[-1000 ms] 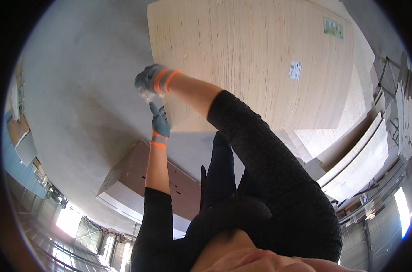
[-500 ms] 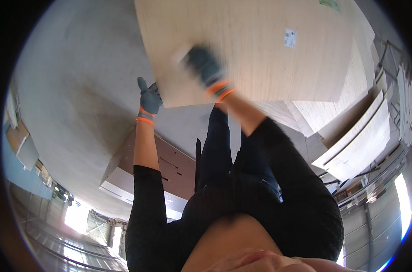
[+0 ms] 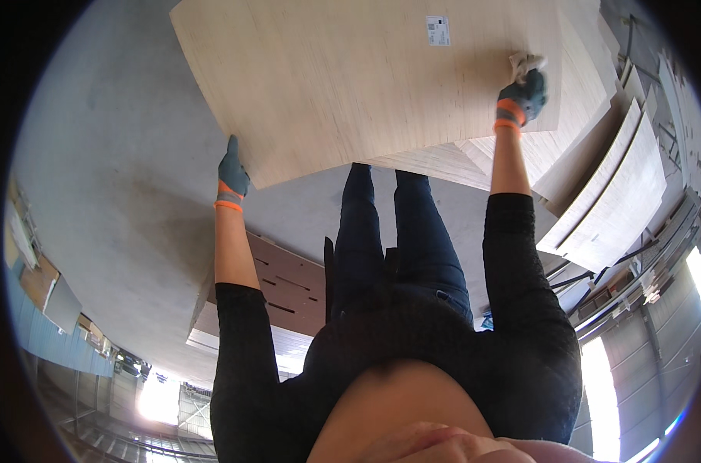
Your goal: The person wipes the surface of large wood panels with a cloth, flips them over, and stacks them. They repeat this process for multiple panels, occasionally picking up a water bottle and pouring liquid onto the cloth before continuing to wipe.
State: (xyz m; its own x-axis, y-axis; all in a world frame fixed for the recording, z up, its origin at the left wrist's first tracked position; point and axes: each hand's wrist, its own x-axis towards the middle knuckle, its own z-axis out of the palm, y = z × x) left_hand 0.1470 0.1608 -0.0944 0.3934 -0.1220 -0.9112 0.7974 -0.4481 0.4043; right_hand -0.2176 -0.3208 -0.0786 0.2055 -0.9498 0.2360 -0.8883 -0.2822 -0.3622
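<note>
A large pale plywood sheet (image 3: 320, 92) with a small white label (image 3: 438, 31) lies in front of me. My left hand (image 3: 232, 171), in a grey glove with an orange cuff, grips its left edge close to the near corner. One digit points up along that edge, and the other fingers are largely hidden. Near the sheet's right end, my right hand (image 3: 525, 99) in a matching glove is closed on a crumpled whitish cloth (image 3: 526, 65), pressed against the wood surface.
More plywood sheets (image 3: 578, 77) lie beneath and to the right. Curved pale boards (image 3: 614, 204) lean farther right. A stack of brownish panels with dark slots (image 3: 285, 282) stands by my left side. Grey concrete floor (image 3: 119, 116) stretches to the left.
My right hand has swept the cloth across the sheet from left to right. The sheet has shifted left and turned slightly in view. My left hand has closed on its edge.
</note>
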